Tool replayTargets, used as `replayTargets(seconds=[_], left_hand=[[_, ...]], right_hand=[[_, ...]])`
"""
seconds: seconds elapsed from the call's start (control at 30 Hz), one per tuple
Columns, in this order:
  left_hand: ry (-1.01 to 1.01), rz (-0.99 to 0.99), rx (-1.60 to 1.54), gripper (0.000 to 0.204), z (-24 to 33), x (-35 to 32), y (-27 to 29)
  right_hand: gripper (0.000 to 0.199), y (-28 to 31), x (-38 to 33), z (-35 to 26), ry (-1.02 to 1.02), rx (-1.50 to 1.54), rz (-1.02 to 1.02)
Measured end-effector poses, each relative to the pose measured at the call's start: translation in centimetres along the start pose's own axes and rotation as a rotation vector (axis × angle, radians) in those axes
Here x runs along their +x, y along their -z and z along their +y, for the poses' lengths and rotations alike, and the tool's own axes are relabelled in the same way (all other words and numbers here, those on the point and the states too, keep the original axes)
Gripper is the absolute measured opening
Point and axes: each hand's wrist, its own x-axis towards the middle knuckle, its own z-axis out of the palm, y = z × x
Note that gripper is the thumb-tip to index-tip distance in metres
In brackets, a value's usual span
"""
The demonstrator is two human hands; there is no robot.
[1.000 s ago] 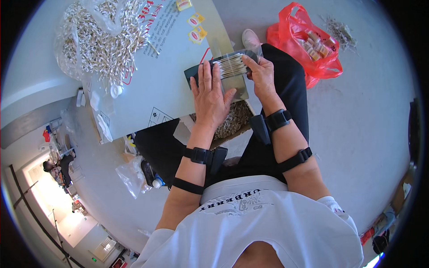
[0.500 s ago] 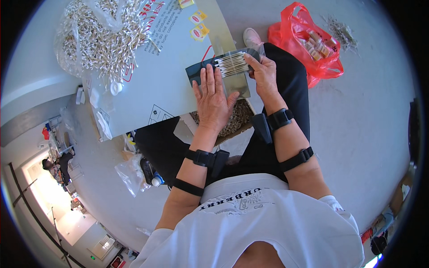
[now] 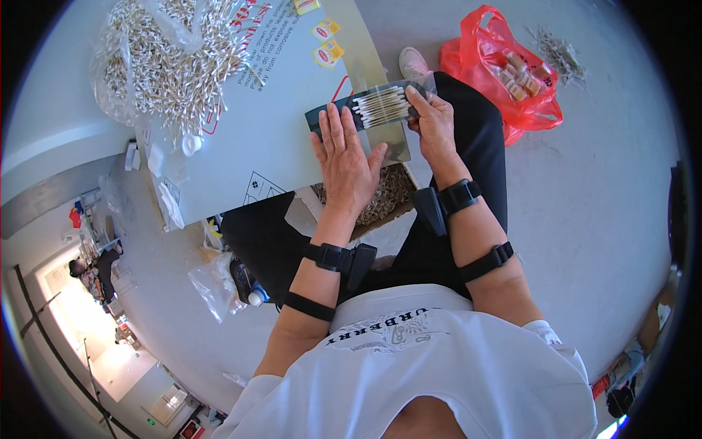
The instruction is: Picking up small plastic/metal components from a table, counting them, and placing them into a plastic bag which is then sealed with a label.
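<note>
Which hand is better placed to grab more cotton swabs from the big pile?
Probably the left hand. It lies flat on the dark tray, on the side toward the swab pile, and holds nothing. The right hand grips the swab bundle at the tray's far end.

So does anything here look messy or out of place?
Yes. A small clump of cotton swabs lies loose on the floor beyond the red bag, apart from the big pile on the cardboard sheet.

Bright and even throughout, casting only soft shadows; bending straight edges toward a black fisheye rim, glaring at lower left.
</note>
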Motion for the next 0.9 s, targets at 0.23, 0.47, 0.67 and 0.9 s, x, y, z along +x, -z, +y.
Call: replayTargets(seconds=[0.23, 0.47, 0.67, 0.9], left_hand=[[-0.016, -0.066, 0.063, 0.083, 0.4, 0.8, -0.4], [-0.056, -0.001, 0.050, 0.079, 0.1, 2.4, 0.2], [-0.118, -0.103, 0.046, 0.074, 0.8, 3.0, 0.2], [-0.105, -0.028, 0.008, 0.075, 0.2, 1.2, 0.7]], right_hand=[[0.024, 0.2, 0.2, 0.4, 0.044, -0.031, -0.020], [0.025, 0.2, 0.2, 0.2, 0.009, -0.014, -0.010], [0.026, 0.1, 0.3, 0.3, 0.010, -0.021, -0.015], [0.021, 0.4, 0.2, 0.2, 0.006, -0.039, -0.035]])
